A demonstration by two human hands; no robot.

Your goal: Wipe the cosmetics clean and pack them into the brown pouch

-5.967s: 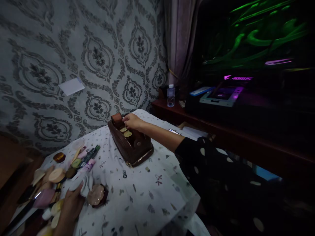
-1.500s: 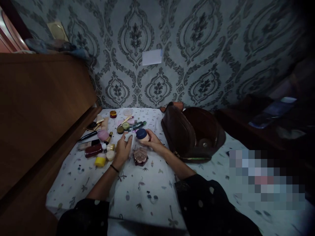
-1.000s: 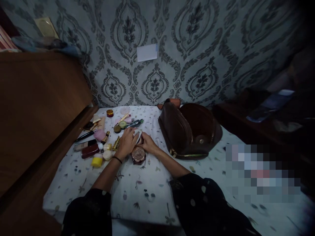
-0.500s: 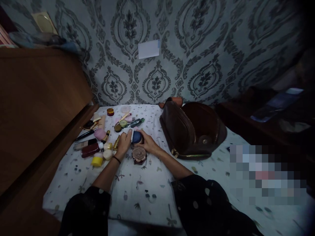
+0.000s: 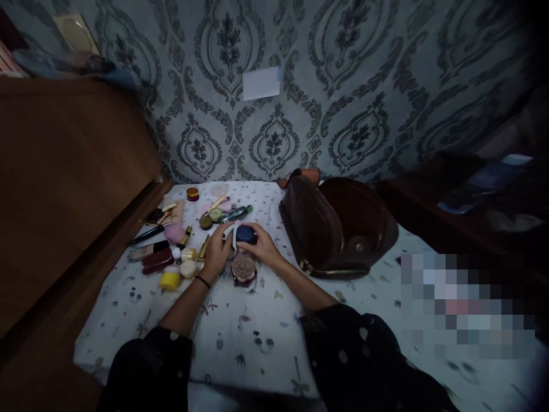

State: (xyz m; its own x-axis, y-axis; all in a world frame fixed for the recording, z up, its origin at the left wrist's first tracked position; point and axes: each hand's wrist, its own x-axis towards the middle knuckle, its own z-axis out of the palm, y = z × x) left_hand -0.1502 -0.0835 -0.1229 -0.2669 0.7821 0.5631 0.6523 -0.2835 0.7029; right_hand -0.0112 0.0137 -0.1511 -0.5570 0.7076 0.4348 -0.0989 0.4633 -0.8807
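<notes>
My right hand (image 5: 262, 247) is closed on a round dark blue container (image 5: 245, 234) above the patterned white cloth (image 5: 240, 343). My left hand (image 5: 217, 252) is closed on a thin white piece (image 5: 234, 236) at the container's left side. Just below the hands lies a round rose-brown compact (image 5: 243, 269). To the left of my left hand are a gold tube (image 5: 204, 248), a yellow-based jar (image 5: 170, 278) and a dark red bottle (image 5: 158, 261). A green bottle (image 5: 237, 214) lies behind my hands.
An open brown bag (image 5: 338, 229) stands to the right of my hands. Several more cosmetics, with a pink sponge (image 5: 174, 232) among them, lie at the left beside a wooden cabinet (image 5: 72, 183). A patterned wall (image 5: 274, 143) rises behind.
The blue container has moved slightly up and right and its top shows more. The white piece now stands bent away from it beside my left hand.
</notes>
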